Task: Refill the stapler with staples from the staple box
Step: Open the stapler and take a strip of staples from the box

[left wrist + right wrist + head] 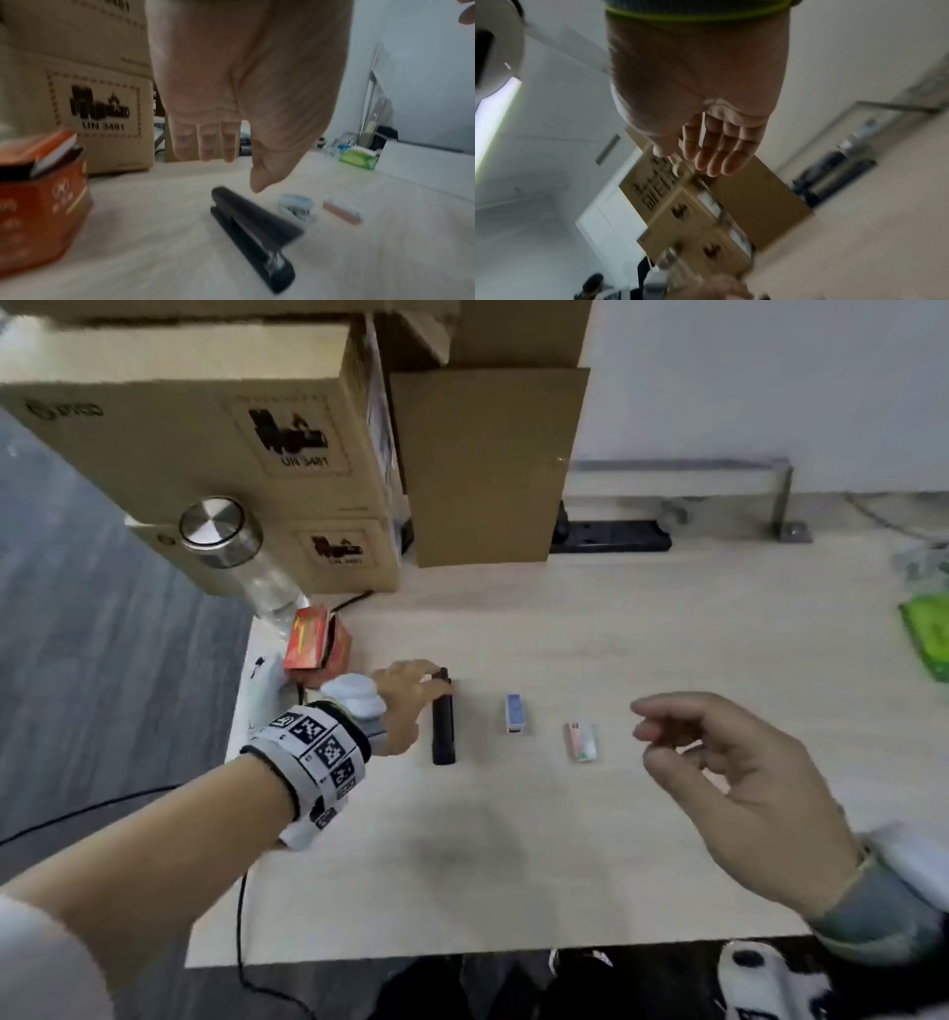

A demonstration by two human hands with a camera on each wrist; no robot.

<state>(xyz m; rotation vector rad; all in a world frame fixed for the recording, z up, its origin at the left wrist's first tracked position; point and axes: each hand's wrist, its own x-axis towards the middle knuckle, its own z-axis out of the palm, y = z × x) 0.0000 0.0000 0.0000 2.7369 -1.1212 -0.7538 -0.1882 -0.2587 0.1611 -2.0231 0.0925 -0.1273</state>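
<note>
A closed black stapler (443,721) (254,229) lies on the pale wooden table (513,839), long axis pointing away from me. My left hand (426,680) (231,162) hovers at its far end with fingers straight and thumb pointing down just above it; it grips nothing. To the stapler's right sit a small blue staple box (515,712) (296,207) and a pink and green one (582,741) (342,211). My right hand (662,731) (706,160) floats in the air right of the boxes, fingers relaxed and empty.
Stacked cardboard boxes (231,454) stand at the back left, with a metal-capped clear bottle (221,531) and an orange carton (316,644) (38,203) close to my left hand. A black power strip (611,536) lies at the back. A green packet (929,634) sits far right.
</note>
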